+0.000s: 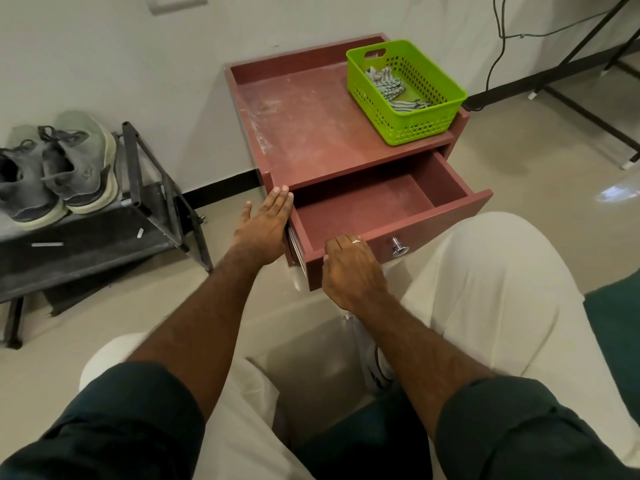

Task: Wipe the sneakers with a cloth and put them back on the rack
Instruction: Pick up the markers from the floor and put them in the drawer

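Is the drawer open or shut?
Open. The drawer is pulled out of the red cabinet, and its bare inside shows.

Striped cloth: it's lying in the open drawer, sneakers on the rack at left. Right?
Not quite. The head view shows the striped cloth in the green basket on top of the cabinet; the open drawer looks empty. The sneakers are on the rack at left.

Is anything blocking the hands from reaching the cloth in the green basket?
Nothing visible does. The striped cloth lies in the open-topped green basket on the cabinet top. The left hand rests flat against the cabinet's side; the right hand grips the open drawer front below.
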`<state>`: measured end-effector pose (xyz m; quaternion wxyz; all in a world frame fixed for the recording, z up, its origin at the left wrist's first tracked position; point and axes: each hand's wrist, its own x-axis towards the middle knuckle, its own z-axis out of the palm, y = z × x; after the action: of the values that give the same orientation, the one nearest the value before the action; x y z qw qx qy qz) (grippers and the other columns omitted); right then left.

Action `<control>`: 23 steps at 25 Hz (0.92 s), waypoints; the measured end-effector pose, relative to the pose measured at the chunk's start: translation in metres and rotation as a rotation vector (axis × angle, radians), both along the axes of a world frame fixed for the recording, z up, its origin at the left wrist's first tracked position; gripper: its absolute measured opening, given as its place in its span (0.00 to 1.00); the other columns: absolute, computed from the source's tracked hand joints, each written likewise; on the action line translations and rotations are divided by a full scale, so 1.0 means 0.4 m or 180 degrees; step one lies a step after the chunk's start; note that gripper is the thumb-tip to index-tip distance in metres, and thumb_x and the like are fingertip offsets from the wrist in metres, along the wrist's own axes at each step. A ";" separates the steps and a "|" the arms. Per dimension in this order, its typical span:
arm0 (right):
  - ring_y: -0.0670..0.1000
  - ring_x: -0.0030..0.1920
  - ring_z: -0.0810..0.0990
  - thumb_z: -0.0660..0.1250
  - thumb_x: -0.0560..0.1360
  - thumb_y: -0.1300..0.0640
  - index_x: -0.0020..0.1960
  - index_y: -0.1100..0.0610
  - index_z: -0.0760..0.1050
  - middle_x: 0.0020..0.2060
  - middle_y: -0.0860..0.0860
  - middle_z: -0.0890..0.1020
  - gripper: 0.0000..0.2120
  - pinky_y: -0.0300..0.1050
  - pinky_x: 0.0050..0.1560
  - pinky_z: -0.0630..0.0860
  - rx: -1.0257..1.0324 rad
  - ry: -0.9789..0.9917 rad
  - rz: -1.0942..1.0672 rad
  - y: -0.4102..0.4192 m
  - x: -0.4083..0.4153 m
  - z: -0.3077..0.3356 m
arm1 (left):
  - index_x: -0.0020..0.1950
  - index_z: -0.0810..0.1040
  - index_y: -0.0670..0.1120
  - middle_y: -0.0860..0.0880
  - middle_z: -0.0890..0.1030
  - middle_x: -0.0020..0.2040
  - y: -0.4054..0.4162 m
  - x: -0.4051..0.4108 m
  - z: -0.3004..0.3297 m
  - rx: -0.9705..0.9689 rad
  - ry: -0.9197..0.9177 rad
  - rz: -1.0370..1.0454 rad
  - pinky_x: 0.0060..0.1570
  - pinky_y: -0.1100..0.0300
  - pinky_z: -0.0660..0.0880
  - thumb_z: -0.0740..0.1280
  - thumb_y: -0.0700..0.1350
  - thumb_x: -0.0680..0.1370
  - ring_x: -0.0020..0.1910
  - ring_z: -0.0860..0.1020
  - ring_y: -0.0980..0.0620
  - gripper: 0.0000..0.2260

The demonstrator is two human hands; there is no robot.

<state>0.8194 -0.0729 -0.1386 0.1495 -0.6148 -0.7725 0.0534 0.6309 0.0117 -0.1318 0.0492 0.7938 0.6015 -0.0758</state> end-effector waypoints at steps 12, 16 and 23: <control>0.54 0.36 0.74 0.60 0.75 0.59 0.36 0.58 0.77 0.31 0.54 0.80 0.12 0.54 0.53 0.76 -0.0119 -0.0211 0.0073 0.059 -0.025 0.024 | 0.81 0.36 0.47 0.49 0.37 0.82 -0.002 0.020 0.001 0.0153 0.0187 0.0056 0.78 0.40 0.42 0.55 0.43 0.81 0.80 0.39 0.51 0.34; 0.54 0.36 0.72 0.61 0.75 0.60 0.37 0.57 0.78 0.31 0.53 0.80 0.10 0.53 0.54 0.76 -0.0269 -0.0333 0.0091 0.043 -0.012 0.013 | 0.81 0.37 0.48 0.49 0.37 0.82 -0.009 0.024 -0.008 0.0134 0.0175 0.0069 0.78 0.40 0.42 0.54 0.43 0.82 0.80 0.38 0.51 0.33; 0.53 0.46 0.77 0.58 0.79 0.60 0.46 0.58 0.78 0.38 0.53 0.81 0.10 0.48 0.58 0.71 -0.0327 -0.0376 0.0333 0.010 0.024 0.035 | 0.81 0.37 0.48 0.50 0.37 0.81 -0.037 0.040 0.003 0.0150 0.0359 0.0090 0.75 0.40 0.37 0.54 0.42 0.81 0.80 0.38 0.52 0.34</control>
<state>0.8290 -0.0689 -0.1246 0.0690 -0.5825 -0.8073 0.0644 0.6468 -0.0029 -0.1307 -0.0024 0.7806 0.6160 -0.1055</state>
